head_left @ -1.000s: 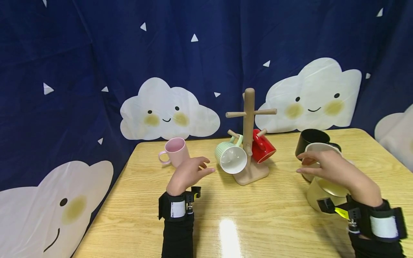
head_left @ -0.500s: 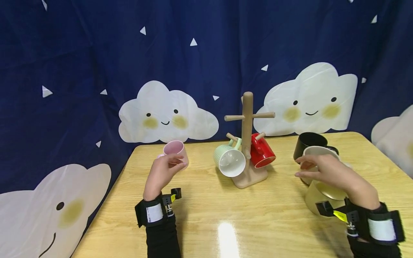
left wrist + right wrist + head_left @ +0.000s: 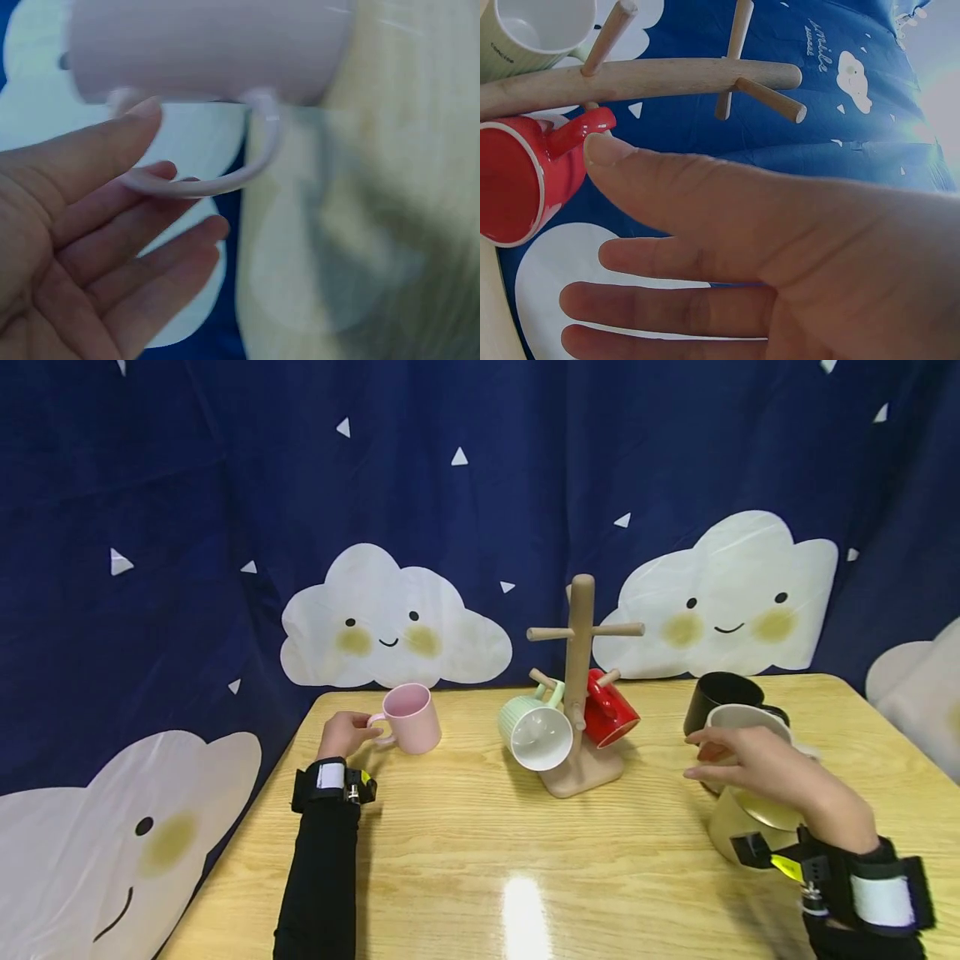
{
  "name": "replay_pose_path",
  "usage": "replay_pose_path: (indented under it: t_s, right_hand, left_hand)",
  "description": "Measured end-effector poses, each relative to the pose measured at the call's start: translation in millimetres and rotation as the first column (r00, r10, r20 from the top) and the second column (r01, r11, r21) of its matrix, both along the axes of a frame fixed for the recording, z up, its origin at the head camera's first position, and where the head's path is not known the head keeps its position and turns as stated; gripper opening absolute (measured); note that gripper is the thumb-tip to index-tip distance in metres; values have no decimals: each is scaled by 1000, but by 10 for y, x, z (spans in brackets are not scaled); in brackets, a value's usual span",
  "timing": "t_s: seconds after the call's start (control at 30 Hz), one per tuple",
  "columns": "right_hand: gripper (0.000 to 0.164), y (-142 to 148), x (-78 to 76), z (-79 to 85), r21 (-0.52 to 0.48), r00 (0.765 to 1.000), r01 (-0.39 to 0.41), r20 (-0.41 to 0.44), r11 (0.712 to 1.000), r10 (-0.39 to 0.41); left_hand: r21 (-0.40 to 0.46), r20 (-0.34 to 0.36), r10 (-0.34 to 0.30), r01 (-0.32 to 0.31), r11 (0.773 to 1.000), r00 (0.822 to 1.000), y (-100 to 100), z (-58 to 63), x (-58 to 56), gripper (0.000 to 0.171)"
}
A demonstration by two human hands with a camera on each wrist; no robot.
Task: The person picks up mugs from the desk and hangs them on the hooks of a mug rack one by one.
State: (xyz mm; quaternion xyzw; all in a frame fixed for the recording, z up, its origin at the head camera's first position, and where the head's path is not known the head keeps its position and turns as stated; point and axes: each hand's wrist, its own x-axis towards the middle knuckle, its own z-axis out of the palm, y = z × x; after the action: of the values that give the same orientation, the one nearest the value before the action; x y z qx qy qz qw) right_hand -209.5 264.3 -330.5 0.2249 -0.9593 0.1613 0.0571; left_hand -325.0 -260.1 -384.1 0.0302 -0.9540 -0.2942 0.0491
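Table: fills the lower half of the head view; four vessels stand on it, off the rack.
Wooden rack: just right of centre; upper pegs bare, so the work looks only part done.
Hung already: pale green mug and red mug, both tilted on lower pegs.
Unhung, right side of frame: black mug, whitish mug and yellow vessel, the last two partly hidden.
Pink mug: upright on the table, left of centre, not yet hung.
Right hand: above the whitish mug, holding nothing, fingers apart.
Left hand: at the pink mug's left side, thumb and fingers spread apart.
Pink handle: between thumb and fingers; whether they press it, I cannot tell.
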Motion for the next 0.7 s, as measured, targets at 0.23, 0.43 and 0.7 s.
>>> replay_pose_path:
  t_s: [0.23, 0.43, 0.7]
  right_hand:
    - [47, -21, 5, 0, 9, 999, -1, 40, 1000, 1]
    - [47, -23, -7, 13, 13, 999, -8, 51, 1000, 7]
    - [47, -13, -14, 2, 23, 999, -8, 37, 1000, 7]
  left_hand:
    - [52, -124, 23, -17, 999, 992, -2, -190, -64, 29]
    - [194, -72, 30, -16, 981, 997, -37, -193, -103, 32]
    - [358, -66, 114, -83, 930, 991, 49, -29, -24, 36]
